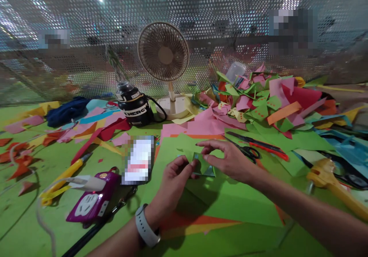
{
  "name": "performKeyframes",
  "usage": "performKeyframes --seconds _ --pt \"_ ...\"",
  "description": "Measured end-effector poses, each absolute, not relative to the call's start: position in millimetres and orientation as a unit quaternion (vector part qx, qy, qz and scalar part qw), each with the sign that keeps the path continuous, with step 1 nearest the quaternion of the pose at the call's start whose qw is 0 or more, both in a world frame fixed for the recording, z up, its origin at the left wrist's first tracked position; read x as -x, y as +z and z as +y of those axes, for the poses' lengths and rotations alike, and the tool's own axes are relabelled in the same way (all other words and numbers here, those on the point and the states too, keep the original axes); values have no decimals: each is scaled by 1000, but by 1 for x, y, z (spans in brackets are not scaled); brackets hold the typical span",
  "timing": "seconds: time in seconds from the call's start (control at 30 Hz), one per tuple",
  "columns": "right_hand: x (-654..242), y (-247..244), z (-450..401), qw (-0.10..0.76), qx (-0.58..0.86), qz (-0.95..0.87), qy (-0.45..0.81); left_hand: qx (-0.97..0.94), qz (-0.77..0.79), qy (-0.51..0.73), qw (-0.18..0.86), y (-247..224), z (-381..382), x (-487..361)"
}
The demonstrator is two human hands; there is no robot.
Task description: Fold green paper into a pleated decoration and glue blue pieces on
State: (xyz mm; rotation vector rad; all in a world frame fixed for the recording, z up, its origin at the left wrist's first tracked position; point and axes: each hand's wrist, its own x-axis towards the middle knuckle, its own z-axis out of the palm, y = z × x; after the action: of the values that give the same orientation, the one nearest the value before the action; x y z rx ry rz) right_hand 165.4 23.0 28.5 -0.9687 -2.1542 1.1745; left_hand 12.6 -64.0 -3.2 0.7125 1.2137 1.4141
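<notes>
Between my two hands is a small folded piece of green paper (204, 168) with a few darker bluish parts on it. My left hand (179, 172), with a pale watch band on its wrist, pinches its left side between thumb and fingers. From the right, my right hand (227, 157) has its fingers bent in at the upper edge, the thumb tip against the paper. Beneath both hands lie stacked green sheets (230, 203), with orange and yellow sheets showing at the edges. Black scissors (251, 153) lie just beyond my right hand.
An orange-and-black cutter (267, 146) and a yellow tool (330, 176) lie at right. Colored paper scraps (258, 103) heap behind. A fan (163, 54) and black bottle (135, 109) stand at the back. Left are a phone (139, 161), purple power bank (94, 199) and yellow pen-like tool (64, 176).
</notes>
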Motion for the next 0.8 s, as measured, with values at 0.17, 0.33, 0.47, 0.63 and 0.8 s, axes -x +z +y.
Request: performKeyframes --seconds 0.17,0.33,0.47,0.63,0.8 --pt "-166 28 25 258 338 -797 429 -236 508 628 540 -5 -66 -12" --pt "-163 25 22 261 314 -801 438 -257 521 629 517 -6 -64 -13" --pt "-162 24 21 259 311 -799 444 -301 531 614 501 -6 -62 -14" --pt "-161 23 23 261 312 -793 454 -345 528 619 469 -11 -61 -13" --pt "-160 20 25 267 308 -784 469 -354 530 623 452 -13 -60 -14"
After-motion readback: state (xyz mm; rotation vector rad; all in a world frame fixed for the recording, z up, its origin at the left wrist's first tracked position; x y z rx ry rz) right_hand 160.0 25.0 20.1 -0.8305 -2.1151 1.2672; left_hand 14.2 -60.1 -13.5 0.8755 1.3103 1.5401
